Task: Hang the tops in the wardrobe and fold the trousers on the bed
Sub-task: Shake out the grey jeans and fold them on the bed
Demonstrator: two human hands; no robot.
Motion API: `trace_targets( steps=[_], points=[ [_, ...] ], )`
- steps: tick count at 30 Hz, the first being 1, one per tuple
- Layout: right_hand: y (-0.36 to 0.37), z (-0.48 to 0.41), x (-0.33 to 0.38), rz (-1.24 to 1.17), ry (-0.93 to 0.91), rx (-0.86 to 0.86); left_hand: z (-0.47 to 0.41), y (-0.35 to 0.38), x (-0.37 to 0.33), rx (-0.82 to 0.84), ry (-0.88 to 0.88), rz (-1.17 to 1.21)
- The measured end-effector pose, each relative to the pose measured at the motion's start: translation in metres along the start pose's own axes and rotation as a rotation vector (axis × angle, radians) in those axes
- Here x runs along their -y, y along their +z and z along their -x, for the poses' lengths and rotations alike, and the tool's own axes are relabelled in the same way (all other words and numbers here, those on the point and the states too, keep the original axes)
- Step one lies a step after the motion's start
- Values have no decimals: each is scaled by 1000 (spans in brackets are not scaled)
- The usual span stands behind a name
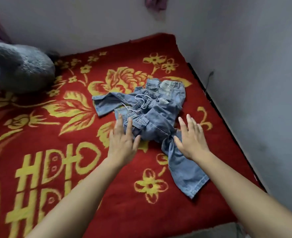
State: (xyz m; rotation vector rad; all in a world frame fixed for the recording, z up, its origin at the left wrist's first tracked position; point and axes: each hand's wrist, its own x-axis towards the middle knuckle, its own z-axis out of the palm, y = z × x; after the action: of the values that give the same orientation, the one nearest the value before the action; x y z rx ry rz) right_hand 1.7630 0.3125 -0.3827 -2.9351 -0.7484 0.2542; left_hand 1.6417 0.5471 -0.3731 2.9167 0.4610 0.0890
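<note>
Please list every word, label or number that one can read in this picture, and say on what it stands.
"HDIO": big yellow letter-like shapes on the red blanket, the last one heart-shaped.
Row beneath: partly hidden by the left arm, unreadable.
Jeans: no label can be read.

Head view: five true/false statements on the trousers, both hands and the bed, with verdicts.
1. The denim trousers lie crumpled, not folded, on the red floral blanket. True.
2. The left hand grips a trouser leg. False: its fingers are straight at the elastic waistband and pinch nothing.
3. The right hand is open, with straight fingers beside the twisted leg. True.
4. A white drawstring lies loose at the waistband. True.
5. The grey plush toy sits on the trousers. False: it lies apart from them, at the bed's far left.
</note>
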Motion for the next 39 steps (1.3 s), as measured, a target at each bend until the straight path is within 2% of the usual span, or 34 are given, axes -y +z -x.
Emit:
trace_targets(
  steps=[3, 6, 10, 12, 15, 19, 22, 26, 28, 32, 35, 39],
  points=[
    [83, -14, -2, 9, -1, 109, 3, 92, 28, 126, -66, 0],
    [147, -35, 6, -29, -6, 127, 6, 174, 60, 241, -130, -14],
    [198, -76, 34, -90, 4, -46, 21, 252, 104, 541, -231, -7],
    [208, -99, 53, -148, 46, -160, 34, 272, 122, 628, -207, -41],
    [216, -139, 72, -223, 122, -267, 38, 283, 139, 612, -131, -55],
    [219, -150, 74, -209, 199, -237, 33, 272, 148, 595, -94, 16],
    [237, -102, 76, -190, 92, -93, 22, 260, 151, 444, -250, 251],
    [277, -7, 53, -193, -128, -7, -2, 245, 150, 231, -530, 571],
    [289, 20, 39, -215, -105, 70, -12, 244, 146, 160, -584, 644],
    [291, 19, 39, -288, -35, 65, -18, 257, 127, 258, -652, 774],
    [284, 17, 40, -317, -36, 69, -18, 270, 104, 302, -716, 726],
    [277, 26, 44, -394, -15, 46, -20, 277, 83, 255, -923, 1001]
  ],
)
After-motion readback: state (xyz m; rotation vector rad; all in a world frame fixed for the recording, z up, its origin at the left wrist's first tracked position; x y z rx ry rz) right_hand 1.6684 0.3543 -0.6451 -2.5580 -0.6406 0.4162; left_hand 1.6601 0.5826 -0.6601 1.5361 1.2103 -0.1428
